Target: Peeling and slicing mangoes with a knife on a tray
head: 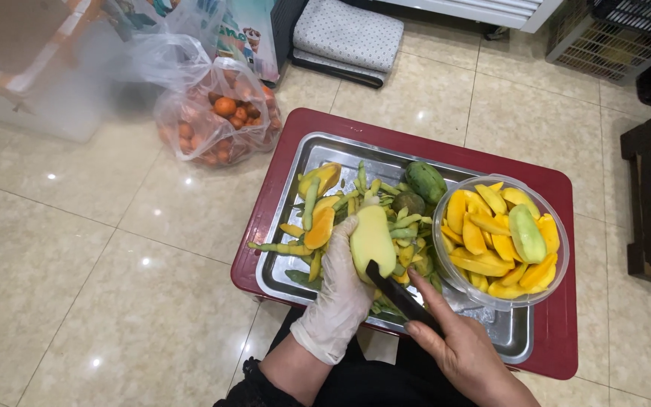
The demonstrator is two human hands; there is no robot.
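- Plastic bag of small orange fruits [216,124]: on the tiled floor [77,249], far left, well apart from the work.
- Red stool or low table [280,169]: bears the metal tray [514,335].
- Metal tray: holds a heap of green peel strips [397,226] and a few cut yellow pieces; two unpeeled green mangoes [425,181] lie at its far edge, by my judgement still to be done.
- Left hand [338,290], in a thin pale glove: closed around the lower side of the peeled mango [371,240], fingers wrapped up its left flank, holding it upright over the tray.
- Peeled mango: pale yellow-green, skin fully off on the side shown; it sits in the left hand's clasp, just left of the knife.
- Dark knife [399,295]: blade tip touching the mango's lower right side.
- Right hand [457,347], bare: clamped on the knife handle, forefinger laid along it.
- Clear bowl [559,256]: on the tray's right, nearly full of yellow slices [476,234] with one peeled greenish piece on top; judged well advanced, slicing of the held fruit outstanding.
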